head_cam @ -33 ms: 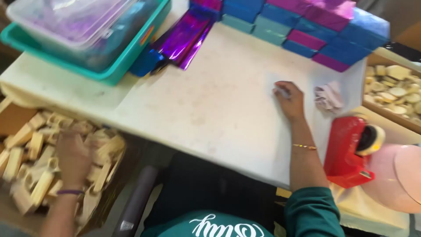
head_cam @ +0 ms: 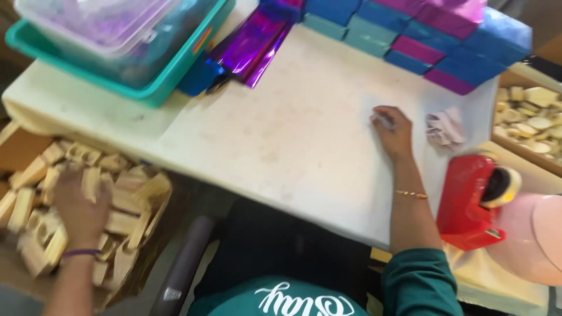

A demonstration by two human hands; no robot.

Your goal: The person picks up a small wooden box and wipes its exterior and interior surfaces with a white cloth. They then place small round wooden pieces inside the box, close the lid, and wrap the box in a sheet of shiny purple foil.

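Observation:
My left hand (head_cam: 82, 208) reaches down into a cardboard box (head_cam: 17, 149) full of pale wooden blocks (head_cam: 132, 202) at the lower left. Its fingers lie among the blocks and are blurred, so I cannot make out a grip. My right hand (head_cam: 395, 133) rests on the white table (head_cam: 281, 140), a thin gold bracelet on its wrist. Its fingers curl over a small pale piece (head_cam: 380, 120). Just right of that hand lies a crumpled pale lilac scrap (head_cam: 445, 127).
Along the far edge is a row of blue, teal and magenta wrapped boxes (head_cam: 421, 35), with shiny purple foil sheets (head_cam: 252, 47) to their left. A teal tray holds a clear lidded tub (head_cam: 111, 35) at far left. A red tape dispenser (head_cam: 468, 202) stands right, a box of wooden pieces (head_cam: 530, 117) behind it.

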